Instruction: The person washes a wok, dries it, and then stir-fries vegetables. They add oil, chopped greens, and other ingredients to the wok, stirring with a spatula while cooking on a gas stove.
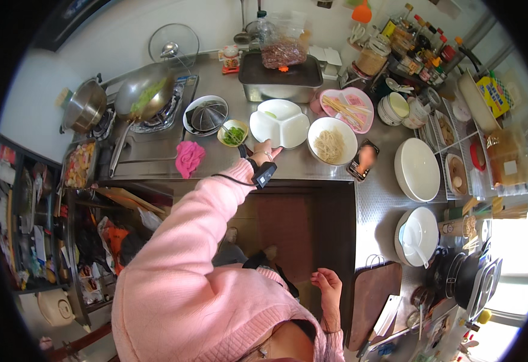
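My left hand (264, 152) is at the near edge of a white three-part divided plate (280, 120), fingers and thumb at its rim. A small green piece lies in the plate's left compartment. Just left of the hand is a small bowl of chopped greens (233, 133); behind that, a mesh strainer (209, 116) sits in a white bowl (190, 125). Right of the plate stands a white bowl (349, 152) of noodles (329, 145). Low beside my body, my right hand (328, 284) hangs with loosely bent fingers, holding nothing.
A wok (142, 92) with greens rests on the left burner area, its handle towards me. A pink cloth (190, 158) lies near the counter edge. A phone (363, 159), large white bowls (417, 169) and a brown cutting board (373, 301) are on the right. Behind stands a lidded metal container (280, 77).
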Demonstrator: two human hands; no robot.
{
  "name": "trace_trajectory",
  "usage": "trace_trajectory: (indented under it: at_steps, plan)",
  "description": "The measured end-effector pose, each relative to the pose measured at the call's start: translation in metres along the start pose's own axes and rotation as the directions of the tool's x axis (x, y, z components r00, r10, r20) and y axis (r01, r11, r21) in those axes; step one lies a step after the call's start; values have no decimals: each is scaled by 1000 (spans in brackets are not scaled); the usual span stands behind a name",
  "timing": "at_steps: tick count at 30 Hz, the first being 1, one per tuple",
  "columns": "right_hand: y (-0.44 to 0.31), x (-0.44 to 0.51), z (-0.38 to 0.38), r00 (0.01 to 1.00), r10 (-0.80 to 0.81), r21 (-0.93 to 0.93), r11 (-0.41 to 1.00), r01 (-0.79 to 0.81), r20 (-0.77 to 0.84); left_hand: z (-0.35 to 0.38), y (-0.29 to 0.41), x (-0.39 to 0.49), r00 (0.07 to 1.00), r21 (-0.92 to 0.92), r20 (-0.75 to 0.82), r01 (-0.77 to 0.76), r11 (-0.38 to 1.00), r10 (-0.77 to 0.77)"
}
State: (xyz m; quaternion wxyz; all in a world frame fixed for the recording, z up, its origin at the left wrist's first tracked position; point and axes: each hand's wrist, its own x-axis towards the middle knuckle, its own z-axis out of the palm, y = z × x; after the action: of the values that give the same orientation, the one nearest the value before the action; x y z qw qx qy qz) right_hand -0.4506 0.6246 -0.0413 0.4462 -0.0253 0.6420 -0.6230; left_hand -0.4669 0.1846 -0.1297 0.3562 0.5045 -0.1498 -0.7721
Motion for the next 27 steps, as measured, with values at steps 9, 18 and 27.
trace_trajectory:
  at_steps: [9,18,27]
  plan:
    - [-39,114,101,870,-334,-479,734,482,363,-89,65,-39,913,78,390,97,992,-120]
    - [-43,240,274,496,-736,-691,55,721,460,-177,169,41,994,-135,-91,51,989,-63]
    - [-114,386,325,846,-352,-915,-98,392,400,-177,177,52,997,-27,43,63,998,-62]
